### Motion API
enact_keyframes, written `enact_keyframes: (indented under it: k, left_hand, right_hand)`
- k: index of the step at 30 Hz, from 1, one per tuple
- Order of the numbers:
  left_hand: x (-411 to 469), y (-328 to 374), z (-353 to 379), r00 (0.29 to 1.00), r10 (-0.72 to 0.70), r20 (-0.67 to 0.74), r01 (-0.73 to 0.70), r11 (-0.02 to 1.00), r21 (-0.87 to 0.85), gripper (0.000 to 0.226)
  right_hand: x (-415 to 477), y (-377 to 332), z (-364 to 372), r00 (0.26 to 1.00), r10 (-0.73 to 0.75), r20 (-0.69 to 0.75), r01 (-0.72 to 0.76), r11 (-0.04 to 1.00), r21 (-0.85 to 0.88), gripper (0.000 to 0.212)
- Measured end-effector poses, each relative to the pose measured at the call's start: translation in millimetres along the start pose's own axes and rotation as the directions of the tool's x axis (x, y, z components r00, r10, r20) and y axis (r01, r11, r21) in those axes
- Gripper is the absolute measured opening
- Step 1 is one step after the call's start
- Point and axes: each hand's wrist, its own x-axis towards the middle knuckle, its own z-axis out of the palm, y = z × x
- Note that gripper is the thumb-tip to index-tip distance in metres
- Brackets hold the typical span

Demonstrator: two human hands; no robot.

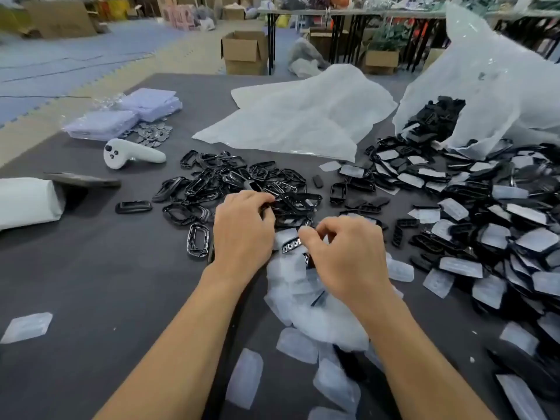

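My left hand (242, 228) and my right hand (339, 253) meet over the middle of the dark table (91, 268). Between them is a small black frame piece with a filmy white cover (291, 242); my left fingers curl round it and my right thumb and forefinger pinch at its film. Under my right hand lies a heap of peeled clear film pieces (315, 316). Beyond my hands lies a pile of bare glossy black frames (236, 183). A big pile of film-covered black frames (485, 222) fills the right side.
A torn clear bag (497, 86) spills black parts at the back right. A flat white plastic sheet (303, 116) lies behind the piles. A white hand controller (130, 154), lilac packets (121, 119), a dark phone (81, 180) and a white roll (27, 201) sit at the left.
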Motion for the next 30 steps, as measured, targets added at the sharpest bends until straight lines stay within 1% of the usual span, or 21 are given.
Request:
enact_keyframes:
  k: [1, 2, 3, 5, 7, 9, 12, 13, 14, 15, 16, 17, 19, 22, 25, 27, 30]
  left_hand:
    - [1.5, -1.9, 2.7, 0.999, 0.038, 0.01, -0.038, 0.997, 0.074, 0.027]
    - [1.7, -0.8, 6.2, 0.996, 0.087, 0.011, -0.088, 0.983, 0.162, 0.029]
    - [0.2, -1.7, 10.6, 0.99, 0.138, 0.02, -0.139, 0.967, 0.213, 0.03]
    - [-2.3, -1.6, 19.6, 0.979, 0.195, 0.052, -0.202, 0.95, 0.238, 0.029]
    - [-1.9, 0.6, 22.6, 0.978, 0.201, 0.047, -0.206, 0.955, 0.213, 0.025]
    - [-0.1, 1.6, 21.6, 0.982, 0.19, 0.008, -0.188, 0.968, 0.168, 0.02]
    - [-3.6, 8.4, 13.6, 0.978, 0.172, -0.116, -0.163, 0.983, 0.079, 0.013]
    - [-6.3, 10.5, 9.8, 0.975, 0.138, -0.171, -0.133, 0.99, 0.041, 0.013]
    - [-9.5, 11.9, 5.7, 0.974, 0.079, -0.213, -0.084, 0.996, -0.016, 0.012]
    - [-12.8, 13.6, 1.4, 0.975, -0.004, -0.224, -0.018, 0.995, -0.095, 0.012]
    - [-15.9, 14.9, -2.3, 0.972, -0.093, -0.215, 0.053, 0.982, -0.182, 0.012]
    - [-19.4, 16.8, -5.1, 0.967, -0.146, -0.211, 0.09, 0.963, -0.253, 0.013]
    - [-26.4, 22.8, -8.8, 0.966, -0.176, -0.188, 0.108, 0.939, -0.326, 0.015]
    - [-36.3, 33.1, -7.3, 0.992, -0.123, -0.033, 0.105, 0.934, -0.342, 0.019]
    - [-39.1, 37.8, -4.5, 0.99, -0.085, 0.113, 0.117, 0.944, -0.309, 0.031]
    - [-36.8, 37.6, -4.2, 0.985, -0.069, 0.158, 0.114, 0.948, -0.298, 0.036]
    - [-32.8, 35.4, -6.0, 0.981, -0.069, 0.182, 0.136, 0.911, -0.39, 0.036]
  right_hand:
    - [-0.8, 2.6, 1.9, 1.0, -0.018, -0.026, 0.017, 1.0, -0.016, 0.042]
    - [-1.1, 5.2, 2.8, 0.998, -0.034, -0.044, 0.032, 0.998, -0.054, 0.04]
    - [-3.2, 8.4, 2.9, 0.998, -0.046, -0.039, 0.043, 0.996, -0.084, 0.035]
    - [-6.7, 13.3, 1.7, 0.997, -0.076, 0.001, 0.076, 0.993, -0.085, 0.021]
    - [-4.4, 16.1, 1.8, 0.995, -0.102, 0.006, 0.102, 0.993, -0.056, 0.017]
    - [-1.6, 18.8, 3.5, 0.997, -0.08, -0.011, 0.081, 0.996, 0.038, 0.021]
    - [1.9, 20.5, 3.7, 0.995, -0.013, -0.099, 0.032, 0.981, 0.192, 0.019]
    - [3.2, 20.7, 3.4, 0.991, 0.02, -0.132, 0.013, 0.969, 0.246, 0.018]
    - [4.3, 20.2, 3.1, 0.986, 0.055, -0.156, -0.008, 0.957, 0.289, 0.018]
    - [5.3, 20.0, 3.3, 0.981, 0.08, -0.175, -0.019, 0.946, 0.325, 0.018]
    - [5.8, 19.4, 2.8, 0.978, 0.102, -0.181, -0.031, 0.933, 0.359, 0.018]
    - [6.2, 18.9, 3.4, 0.977, 0.104, -0.184, -0.026, 0.923, 0.384, 0.019]
    - [5.9, 16.1, 3.7, 0.981, 0.106, -0.165, -0.021, 0.893, 0.45, 0.019]
    - [3.9, 12.8, 3.5, 0.985, 0.126, -0.12, -0.027, 0.794, 0.607, 0.018]
    - [4.9, 10.2, 3.2, 0.984, 0.181, -0.009, -0.108, 0.629, 0.77, 0.018]
    - [7.1, 11.0, 3.9, 0.98, 0.197, 0.04, -0.145, 0.552, 0.821, 0.021]
    - [10.4, 11.8, 3.2, 0.973, 0.218, 0.071, -0.169, 0.476, 0.863, 0.024]
